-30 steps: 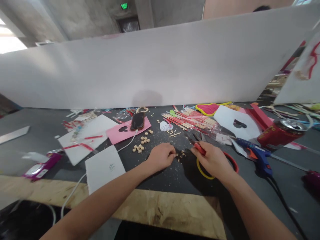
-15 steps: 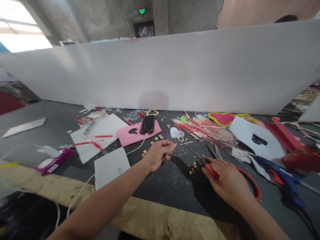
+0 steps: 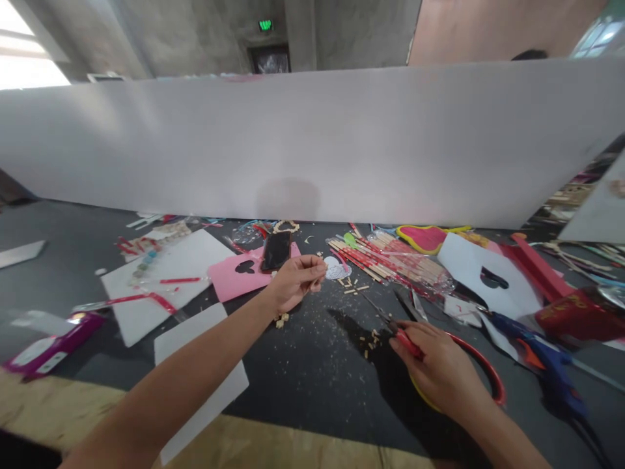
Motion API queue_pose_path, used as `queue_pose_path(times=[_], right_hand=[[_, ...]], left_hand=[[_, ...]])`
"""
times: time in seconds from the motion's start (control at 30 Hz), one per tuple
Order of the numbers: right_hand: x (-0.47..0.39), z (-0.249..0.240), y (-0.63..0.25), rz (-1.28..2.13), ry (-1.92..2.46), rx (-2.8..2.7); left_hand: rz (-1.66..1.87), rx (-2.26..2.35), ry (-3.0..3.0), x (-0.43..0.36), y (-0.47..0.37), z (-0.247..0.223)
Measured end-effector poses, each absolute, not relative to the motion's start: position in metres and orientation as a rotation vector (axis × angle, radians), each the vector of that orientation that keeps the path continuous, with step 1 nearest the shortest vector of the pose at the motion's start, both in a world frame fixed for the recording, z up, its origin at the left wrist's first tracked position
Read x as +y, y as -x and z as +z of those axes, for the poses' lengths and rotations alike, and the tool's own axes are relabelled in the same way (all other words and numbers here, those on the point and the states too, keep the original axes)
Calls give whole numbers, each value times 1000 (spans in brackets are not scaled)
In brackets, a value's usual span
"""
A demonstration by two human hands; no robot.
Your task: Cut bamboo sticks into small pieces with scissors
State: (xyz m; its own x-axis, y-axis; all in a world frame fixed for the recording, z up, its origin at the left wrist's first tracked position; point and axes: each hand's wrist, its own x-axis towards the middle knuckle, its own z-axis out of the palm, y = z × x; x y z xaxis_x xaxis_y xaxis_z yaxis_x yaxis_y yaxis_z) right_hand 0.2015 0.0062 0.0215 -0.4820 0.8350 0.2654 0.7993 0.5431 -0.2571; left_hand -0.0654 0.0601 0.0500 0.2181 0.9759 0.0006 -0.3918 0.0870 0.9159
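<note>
My left hand [image 3: 299,284] is raised over the middle of the dark table, its thumb and fingers pinched on something too small to make out. My right hand [image 3: 439,365] is wrapped round the red handle of a pair of scissors [image 3: 410,343], whose blades point up and left toward the middle. Small wooden bits [image 3: 371,341] lie under and beside the blades. A white heart-shaped piece with a patterned part [image 3: 336,268] rests just beyond my left fingertips. Short stick pieces [image 3: 352,288] lie near it.
A phone [image 3: 276,251] lies on pink paper [image 3: 227,281]. Red-wrapped sticks [image 3: 361,258] are at the back. Blue glue gun [image 3: 547,358] and red box [image 3: 576,314] stand right; a purple tool [image 3: 56,348] lies left. A white panel [image 3: 293,143] rises behind.
The view has shifted, so the table items appear further left. My left hand has moved slightly up and away, toward the heart-shaped piece. My right hand still holds the scissors.
</note>
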Motion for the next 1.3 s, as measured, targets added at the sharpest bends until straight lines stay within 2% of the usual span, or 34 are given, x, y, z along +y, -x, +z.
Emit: queue_pose_path(times=[0.27,0.6,0.8,1.3], right_hand=[[8,19,-203,152,1347,-2435],[6,22,-201,177,1316,-2396],[1,26,-198,255,1218,-2421],[-7,25,-189,-2,1220,-2477]], left_hand=[[1224,680,-721,46,67,22],[1072,769,-733,28,43,28],[1156,731,-627,18,36,16],[1205,702,-698,13,35,15]])
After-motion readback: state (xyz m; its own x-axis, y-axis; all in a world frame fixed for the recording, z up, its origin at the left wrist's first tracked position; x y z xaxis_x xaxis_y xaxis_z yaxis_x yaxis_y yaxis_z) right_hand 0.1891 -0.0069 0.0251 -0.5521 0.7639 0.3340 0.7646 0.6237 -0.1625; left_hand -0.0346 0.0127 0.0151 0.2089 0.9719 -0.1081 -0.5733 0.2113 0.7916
